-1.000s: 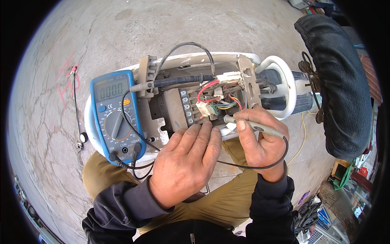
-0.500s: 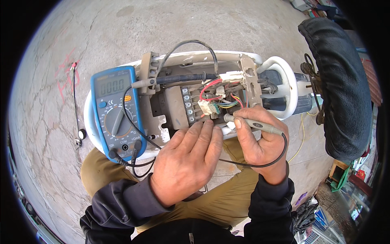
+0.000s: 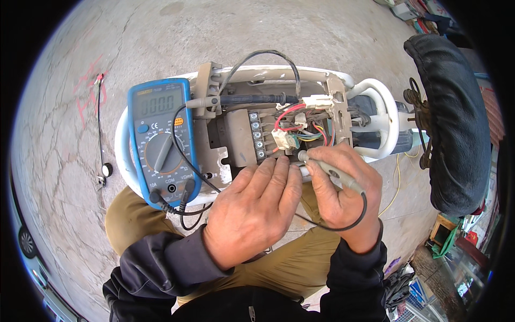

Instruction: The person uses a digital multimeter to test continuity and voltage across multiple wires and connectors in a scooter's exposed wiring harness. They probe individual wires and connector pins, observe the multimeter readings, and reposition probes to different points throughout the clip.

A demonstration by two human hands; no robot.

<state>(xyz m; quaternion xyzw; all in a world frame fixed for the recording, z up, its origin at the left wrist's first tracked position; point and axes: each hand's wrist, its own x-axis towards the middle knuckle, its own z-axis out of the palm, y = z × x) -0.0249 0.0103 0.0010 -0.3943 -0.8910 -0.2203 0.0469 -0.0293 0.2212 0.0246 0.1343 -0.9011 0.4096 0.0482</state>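
Note:
My right hand [image 3: 343,193] pinches a grey multimeter probe [image 3: 333,173], its tip angled down into the wiring. My left hand [image 3: 257,206] lies palm down with fingers stretched flat, fingertips at the near edge of the compartment, beside a white wire connector [image 3: 284,139]; its thumb is hidden. A blue multimeter [image 3: 136,121] leans on the vehicle frame at left, display lit and both leads plugged in. The second probe [image 3: 236,100] lies across the compartment, its tip end at another white connector [image 3: 317,101]. A terminal block [image 3: 257,134] with several screws stands between.
The compartment sits in a white tubular frame [image 3: 377,115], with coloured wires [image 3: 314,134] bunched at its right. A black padded seat [image 3: 450,129] rises at far right. A black cord [image 3: 100,129] lies on the concrete floor at left. Clutter [image 3: 424,295] fills the lower right.
The vehicle and multimeter appear shifted slightly right in the view. The probe in my right hand is tilted more steeply. My left hand stays flat at the near edge.

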